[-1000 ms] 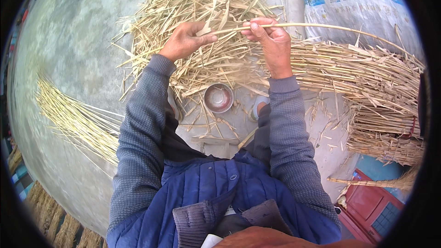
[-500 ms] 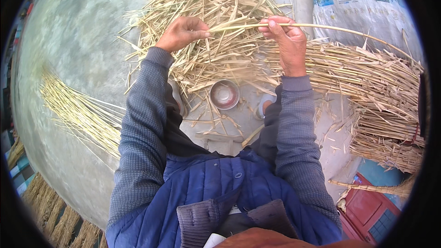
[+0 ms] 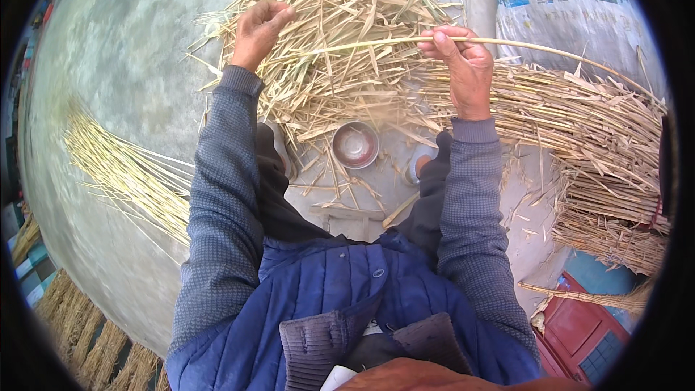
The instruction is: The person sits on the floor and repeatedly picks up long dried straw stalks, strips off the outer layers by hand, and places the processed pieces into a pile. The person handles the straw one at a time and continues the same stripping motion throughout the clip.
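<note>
My right hand (image 3: 467, 76) pinches a long, thin, greenish-yellow plant stalk (image 3: 532, 45) between thumb and fingers. One end of the stalk reaches left over the pile of dry husks (image 3: 340, 80); the other bows down to the right across the bundled stalks (image 3: 550, 101). My left hand (image 3: 259, 32) is raised at the upper left of the pile, apart from the stalk. Its thumb and fingers are pressed together, and I cannot make out whether a bit of husk is between them.
Between my feet stands a small round metal bowl (image 3: 355, 145). A fan of cleaner pale stalks (image 3: 123, 174) lies on the concrete floor (image 3: 108, 65) at left. At the upper right is a stuffed white-and-blue sack (image 3: 572, 22); a red panelled thing (image 3: 579, 326) is at the lower right.
My left hand has come off the stalk's left end and moved up and to the left. My right hand still grips the stalk and has shifted slightly right.
</note>
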Available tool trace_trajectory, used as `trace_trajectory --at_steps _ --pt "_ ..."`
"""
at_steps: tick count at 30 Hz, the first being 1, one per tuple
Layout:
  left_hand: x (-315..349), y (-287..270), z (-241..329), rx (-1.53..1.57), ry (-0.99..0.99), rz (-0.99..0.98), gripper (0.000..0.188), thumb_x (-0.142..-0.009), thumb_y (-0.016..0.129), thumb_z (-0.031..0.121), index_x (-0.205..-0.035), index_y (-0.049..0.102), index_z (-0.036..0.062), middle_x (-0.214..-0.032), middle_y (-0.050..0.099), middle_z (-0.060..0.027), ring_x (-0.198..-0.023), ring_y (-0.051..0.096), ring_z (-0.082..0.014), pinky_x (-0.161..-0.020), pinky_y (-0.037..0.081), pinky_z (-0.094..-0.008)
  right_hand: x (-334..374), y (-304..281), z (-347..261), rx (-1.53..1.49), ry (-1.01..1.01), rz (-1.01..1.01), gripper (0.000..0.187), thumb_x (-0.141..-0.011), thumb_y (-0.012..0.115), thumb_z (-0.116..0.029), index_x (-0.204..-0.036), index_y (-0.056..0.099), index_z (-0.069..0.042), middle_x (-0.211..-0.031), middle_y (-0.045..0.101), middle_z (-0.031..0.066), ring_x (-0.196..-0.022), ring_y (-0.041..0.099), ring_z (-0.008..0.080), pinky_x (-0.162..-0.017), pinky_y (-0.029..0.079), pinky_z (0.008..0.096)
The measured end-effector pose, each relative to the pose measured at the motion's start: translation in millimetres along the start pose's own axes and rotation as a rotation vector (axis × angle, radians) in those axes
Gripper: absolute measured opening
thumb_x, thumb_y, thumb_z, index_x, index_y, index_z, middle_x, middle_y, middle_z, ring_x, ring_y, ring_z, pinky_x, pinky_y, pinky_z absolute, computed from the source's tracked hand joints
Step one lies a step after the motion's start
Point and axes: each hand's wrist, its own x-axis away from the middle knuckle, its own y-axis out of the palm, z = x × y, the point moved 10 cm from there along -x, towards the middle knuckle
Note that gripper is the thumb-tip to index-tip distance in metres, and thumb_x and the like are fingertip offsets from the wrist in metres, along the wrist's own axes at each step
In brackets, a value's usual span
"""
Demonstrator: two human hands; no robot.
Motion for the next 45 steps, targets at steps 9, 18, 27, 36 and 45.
trace_trajectory --at_steps 9,18,27,36,45 --pt "64.6 79.5 133.0 -0.364 0.781 -0.104 0.022 -0.083 0.078 0.022 -0.099 0.073 0.0079 -0.096 0.072 -0.0074 -0.096 0.065 -0.026 -0.084 0.05 -0.0378 -1.7 27.9 23.0 0.001 0.038 0.085 0.025 -0.094 0.073 -0.019 -0.105 0.067 0.002 -0.093 0.073 0.0132 -0.082 0.074 0.0189 -0.07 0.06 0.0255" --pt "20.9 10.2 23.7 -0.724 0.336 -0.231 0.009 -0.08 0.077 0.022 -0.08 0.071 0.0154 -0.07 0.069 -0.0014 -0.077 0.064 -0.0202 -0.079 0.042 -0.0398 -6.4 -8.7 5.6 0.051 0.054 0.103 0.028 -0.093 0.074 -0.018 -0.109 0.064 0.002 -0.095 0.072 0.0121 -0.084 0.074 0.0198 -0.072 0.06 0.0265" --pt "53.0 95.2 98.8 -0.254 0.57 -0.291 0.027 -0.081 0.08 0.028 -0.097 0.075 0.0067 -0.091 0.073 -0.0108 -0.086 0.066 -0.0275 -0.083 0.045 -0.0396 -0.2 41.5 24.3 -0.003 0.082 -0.01 0.02 -0.096 0.07 -0.015 -0.104 0.064 0.003 -0.089 0.072 0.0118 -0.08 0.073 0.017 -0.067 0.059 0.0243" --pt "43.3 109.7 61.6 0.222 0.012 -0.39 0.03 -0.084 0.082 0.027 -0.099 0.075 0.0017 -0.083 0.071 -0.0043 -0.072 0.062 -0.0083 -0.063 0.05 -0.0246 0.0 40.3 25.6 0.003 0.057 -0.003 0.024 -0.095 0.071 -0.016 -0.106 0.063 0.003 -0.092 0.072 0.0127 -0.08 0.073 0.0182 -0.068 0.059 0.0249" --pt "36.0 86.3 35.0 0.083 0.027 -0.384 0.021 -0.087 0.079 0.019 -0.1 0.075 0.0032 -0.081 0.072 -0.0027 -0.073 0.063 -0.008 -0.067 0.052 -0.0244 -2.7 -7.5 0.4 0.006 0.019 0.165 0.024 -0.094 0.072 -0.019 -0.102 0.065 0.002 -0.087 0.072 0.0112 -0.076 0.073 0.017 -0.064 0.058 0.0236"
